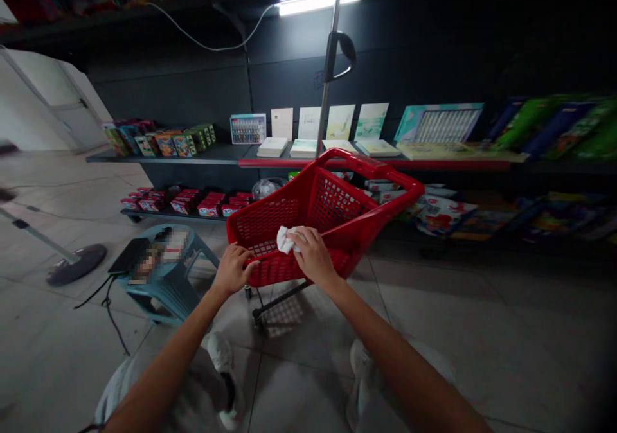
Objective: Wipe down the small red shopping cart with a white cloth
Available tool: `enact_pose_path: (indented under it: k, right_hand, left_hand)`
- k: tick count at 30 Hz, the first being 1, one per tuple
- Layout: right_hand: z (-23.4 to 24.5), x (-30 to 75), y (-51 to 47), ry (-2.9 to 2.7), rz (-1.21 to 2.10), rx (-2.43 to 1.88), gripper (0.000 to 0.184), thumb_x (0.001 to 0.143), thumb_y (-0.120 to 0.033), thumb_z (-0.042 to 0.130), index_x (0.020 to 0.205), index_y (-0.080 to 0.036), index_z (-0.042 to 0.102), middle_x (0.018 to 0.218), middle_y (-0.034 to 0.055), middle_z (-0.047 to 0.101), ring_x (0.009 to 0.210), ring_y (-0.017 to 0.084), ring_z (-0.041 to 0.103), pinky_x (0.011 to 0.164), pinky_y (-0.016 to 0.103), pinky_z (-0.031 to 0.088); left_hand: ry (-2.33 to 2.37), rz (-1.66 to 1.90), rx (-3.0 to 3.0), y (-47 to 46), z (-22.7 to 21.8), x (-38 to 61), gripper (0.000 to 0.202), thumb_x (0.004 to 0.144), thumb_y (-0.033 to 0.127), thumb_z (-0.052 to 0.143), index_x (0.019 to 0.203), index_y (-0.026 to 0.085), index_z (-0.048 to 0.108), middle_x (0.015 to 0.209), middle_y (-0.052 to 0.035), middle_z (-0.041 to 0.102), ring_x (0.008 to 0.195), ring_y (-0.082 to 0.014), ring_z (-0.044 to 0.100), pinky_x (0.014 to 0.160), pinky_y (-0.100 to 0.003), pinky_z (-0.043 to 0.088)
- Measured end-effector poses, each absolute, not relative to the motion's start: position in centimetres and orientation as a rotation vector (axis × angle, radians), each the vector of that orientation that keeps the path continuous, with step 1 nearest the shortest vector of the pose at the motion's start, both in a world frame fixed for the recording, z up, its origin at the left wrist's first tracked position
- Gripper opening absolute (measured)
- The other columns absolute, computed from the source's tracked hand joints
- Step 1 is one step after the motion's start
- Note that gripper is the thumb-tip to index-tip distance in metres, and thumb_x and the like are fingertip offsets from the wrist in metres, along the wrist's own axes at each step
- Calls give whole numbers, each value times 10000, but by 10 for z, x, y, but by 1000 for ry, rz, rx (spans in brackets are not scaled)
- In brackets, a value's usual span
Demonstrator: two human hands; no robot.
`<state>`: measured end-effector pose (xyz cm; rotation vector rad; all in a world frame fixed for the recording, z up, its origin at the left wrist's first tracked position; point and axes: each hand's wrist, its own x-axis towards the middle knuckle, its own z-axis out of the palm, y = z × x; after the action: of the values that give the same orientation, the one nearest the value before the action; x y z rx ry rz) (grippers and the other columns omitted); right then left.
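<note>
the left hand (234, 269) holds the near rim of a red plastic shopping cart (359, 166), its fingers curled over the edge, while the right hand (314, 256) is closed around a crumpled white cloth (287, 240), pressing it against the rim. how much of the cart the cloth has covered cannot be told from this view; the far walls and the metal pole (328, 86) with its black handle show no cloth on them. just left of the cart stands a teal plastic stool (166, 291) bearing a dark flat device (129, 256), with a cable (108, 314) trailing to the tile floor (308, 388). behind, low shelves hold red boxes (187, 203) and sketchbooks (308, 124); nothing lies between the hands and the cart.
</note>
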<state>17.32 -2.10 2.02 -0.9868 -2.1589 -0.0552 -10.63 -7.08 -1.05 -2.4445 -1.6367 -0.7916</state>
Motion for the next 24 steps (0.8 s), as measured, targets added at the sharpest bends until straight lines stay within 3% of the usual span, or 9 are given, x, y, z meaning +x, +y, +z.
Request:
enact_pose_path:
  k: [4, 7, 9, 13, 18, 24]
  right_hand:
    - [22, 170, -8, -2240, -17, -905, 408, 892, -90, 568, 1266, -211, 676, 1304, 120, 598, 1243, 275, 497, 1106, 444, 445]
    - [29, 183, 8, -2261, -64, -934, 394, 907, -101, 557, 1265, -209, 683, 1276, 113, 617, 1193, 268, 527, 1100, 441, 440]
    - [34, 197, 18, -2217, -108, -994, 371, 895, -98, 566, 1221, -214, 702, 1261, 106, 629, 1172, 268, 534, 1095, 438, 431]
    - [43, 235, 28, -1934, -227, -1245, 286, 834, -120, 627, 1080, -215, 736, 1234, 115, 632, 1154, 300, 522, 1032, 451, 436]
    - [43, 256, 20, -1631, -251, -1400, 320, 821, -145, 599, 1110, -218, 715, 1239, 137, 570, 1155, 310, 505, 1024, 459, 445]
    - [16, 221, 7, -1605, -37, -1317, 327, 823, -199, 598, 1148, -206, 634, 1211, 138, 512, 1151, 295, 538, 1058, 453, 472]
  left_hand:
    - [-1747, -827, -2377, -55, -16, -111, 399, 1012, 538, 480, 1059, 194, 677, 1091, -103, 674, 1208, -289, 589, 1258, -551, 300]
    - [-1868, -843, -2368, -48, -18, -111, 418, 1022, 531, 451, 1158, 184, 639, 1259, -124, 639, 1466, -322, 410, 1266, -541, 308]
    - [-1932, -850, -2382, -45, -18, -111, 421, 1036, 514, 416, 1227, 191, 608, 1374, -121, 591, 1542, -313, 308, 1264, -521, 328]
    - [-1934, -860, -2420, -43, -19, -114, 431, 1054, 487, 374, 1324, 201, 550, 1441, -120, 549, 1572, -290, 259, 1277, -507, 313]
    - [-1881, -926, -2456, -46, -21, -119, 443, 1059, 463, 373, 1341, 174, 554, 1522, -141, 493, 1609, -296, 162, 1296, -536, 259]
    - [-1952, -1021, -2400, -53, -35, -118, 492, 1069, 468, 332, 1394, 164, 542, 1684, -160, 289, 1626, -295, 54, 1290, -561, 252]
